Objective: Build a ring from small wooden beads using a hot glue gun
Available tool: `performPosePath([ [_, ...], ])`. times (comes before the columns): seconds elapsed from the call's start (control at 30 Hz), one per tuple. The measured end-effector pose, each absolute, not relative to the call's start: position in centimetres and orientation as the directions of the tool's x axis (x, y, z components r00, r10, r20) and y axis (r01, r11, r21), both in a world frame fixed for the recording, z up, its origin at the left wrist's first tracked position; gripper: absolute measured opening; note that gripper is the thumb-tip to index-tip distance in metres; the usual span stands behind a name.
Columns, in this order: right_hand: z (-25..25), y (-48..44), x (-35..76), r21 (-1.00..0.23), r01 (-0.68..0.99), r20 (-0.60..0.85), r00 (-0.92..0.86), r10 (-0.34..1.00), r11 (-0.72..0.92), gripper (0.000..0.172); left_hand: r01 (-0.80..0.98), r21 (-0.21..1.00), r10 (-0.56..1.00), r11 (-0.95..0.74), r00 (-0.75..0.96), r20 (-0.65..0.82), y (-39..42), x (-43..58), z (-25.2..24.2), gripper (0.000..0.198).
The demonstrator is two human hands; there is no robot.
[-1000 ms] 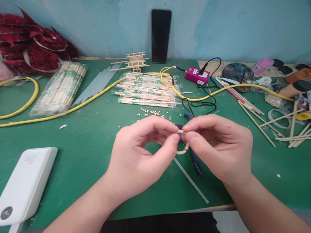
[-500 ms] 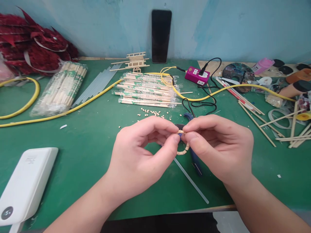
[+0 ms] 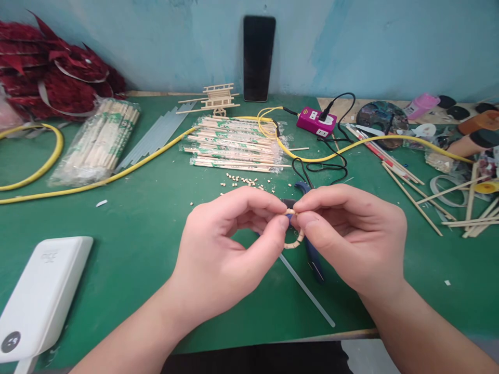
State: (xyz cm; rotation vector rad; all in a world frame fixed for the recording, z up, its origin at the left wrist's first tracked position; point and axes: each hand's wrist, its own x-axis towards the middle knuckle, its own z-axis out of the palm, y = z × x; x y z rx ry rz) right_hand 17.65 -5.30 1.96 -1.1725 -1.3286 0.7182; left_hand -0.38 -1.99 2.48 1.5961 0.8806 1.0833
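Between my two hands is a small ring of short wooden pieces (image 3: 293, 244), held above the table with its lower curve showing below the fingertips. My left hand (image 3: 234, 239) pinches the ring's upper left part between thumb and forefinger. Opposite it, my right hand (image 3: 346, 234) pinches the upper right part the same way. Fingers cover much of the ring's sides. Beneath the hands lies a dark blue glue gun (image 3: 314, 259), partly hidden, with a translucent glue stick (image 3: 307, 291) slanting toward the table's front edge. Tiny cut wooden bits (image 3: 244, 181) are scattered just beyond the hands.
Bagged chopsticks (image 3: 237, 145) lie behind, below a small wooden cart model (image 3: 219, 98) and an upright phone (image 3: 259, 59). A yellow cable (image 3: 156, 157) crosses to a purple power strip (image 3: 315, 122). A white power bank (image 3: 49, 293) sits left; loose sticks (image 3: 413, 200) lie right.
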Motion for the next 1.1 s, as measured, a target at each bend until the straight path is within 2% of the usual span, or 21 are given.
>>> performPosePath([
  [0.5, 1.88, -5.24, 17.53, -0.930, 0.208, 0.344, 0.195, 0.919, 0.304, 0.033, 0.036, 0.965, 0.911, -0.259, 0.341, 0.232, -1.98, -0.25, 2.34, 0.017],
  [1.1, 1.84, -5.46, 17.31, -0.912, 0.245, 0.375, 0.171, 0.911, 0.329, 0.033, 0.116, 0.947, 0.909, -0.300, 0.337, 0.246, -1.98, -0.43, 2.32, 0.014],
])
